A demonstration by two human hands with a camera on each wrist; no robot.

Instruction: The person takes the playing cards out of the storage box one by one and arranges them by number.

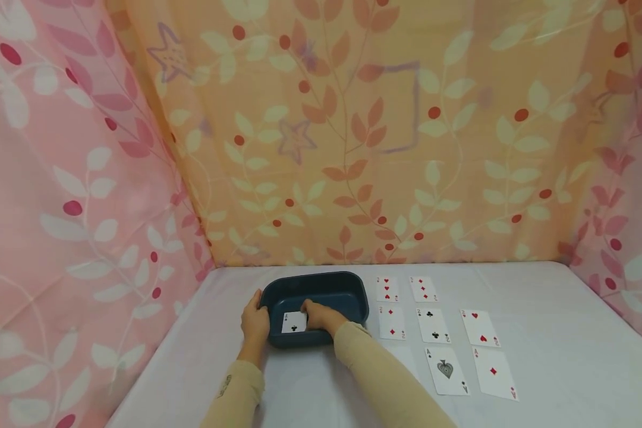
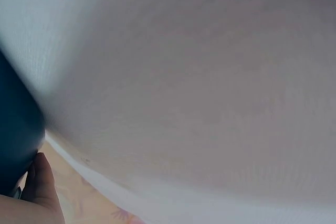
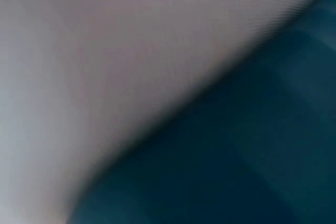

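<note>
A dark blue rectangular tray (image 1: 294, 340) stands on the white-covered table. My left hand (image 1: 255, 324) grips its left end, with the thumb at the rim. In the left wrist view, fingers (image 2: 44, 182) lie against the tray's side (image 2: 18, 124). My right hand (image 1: 323, 316) reaches over the near rim into the tray and pinches the right edge of an ace of clubs playing card (image 1: 290, 321), which lies face up there. The hand covers part of that card. Only the tray's blurred wall (image 3: 236, 145) and pale cloth fill the right wrist view.
Several face-up cards lie in rows right of the tray, including a two of diamonds (image 1: 392, 323), a two of clubs (image 1: 433, 326), a two of hearts (image 1: 480, 328), an ace of spades (image 1: 446, 371) and an ace of diamonds (image 1: 494, 372). Patterned curtains (image 1: 353, 208) enclose the table.
</note>
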